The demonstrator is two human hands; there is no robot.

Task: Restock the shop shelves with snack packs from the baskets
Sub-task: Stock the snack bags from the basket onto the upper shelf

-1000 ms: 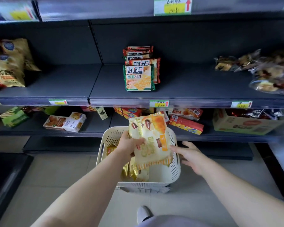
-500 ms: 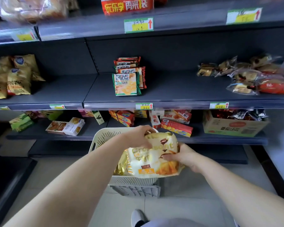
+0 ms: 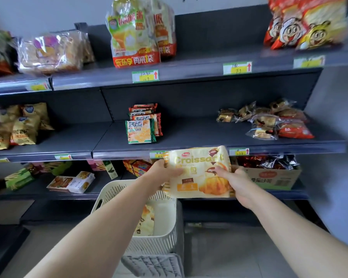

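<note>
A yellow-and-white croissant pack (image 3: 197,171) is held flat in front of the middle shelf's front edge (image 3: 189,152). My left hand (image 3: 161,173) grips its left side and my right hand (image 3: 235,181) grips its right side. Below stands a white slatted basket (image 3: 165,231) on the floor, with more yellow packs (image 3: 147,219) lying inside. The middle shelf carries a stack of green and red cracker packs (image 3: 142,128) and has bare dark surface to their right.
Wrapped pastries (image 3: 269,121) lie at the middle shelf's right, yellow bags (image 3: 18,125) at its left. The top shelf holds bread bags (image 3: 137,37). A cardboard box (image 3: 273,175) sits on the lower shelf behind my right hand. A grey basket (image 3: 155,265) lies beneath the white one.
The pack came up out of the basket to the level of the middle shelf's edge. My right hand joined my left on it, and my view tilted upward.
</note>
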